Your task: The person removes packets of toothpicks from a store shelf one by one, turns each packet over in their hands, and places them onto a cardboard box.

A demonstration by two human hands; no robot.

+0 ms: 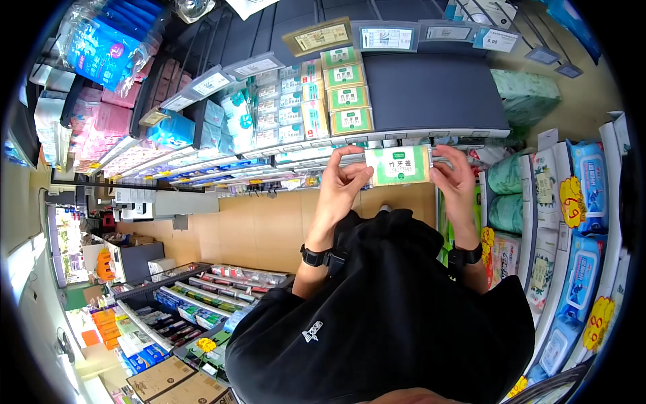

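Note:
Between my two hands is a pack of bamboo toothpicks [400, 165], yellow with a white and green label, its printed face turned up toward me. My left hand [340, 185] pinches its left end with thumb and fingers. The right end is gripped by my right hand [456, 185] in the same way. Just beyond the pack, a stack of similar toothpick packs [350, 99] stands at the shelf's front edge. Black bands circle both wrists.
Dark shelf [431, 94] runs ahead, with price tags [387, 38] hanging above it. Small boxed goods [279, 104] fill its left part. Wet-wipe packs [584, 269] line the shelves at right. A tiled aisle floor [269, 229] stretches left, beside a lower display [202, 303].

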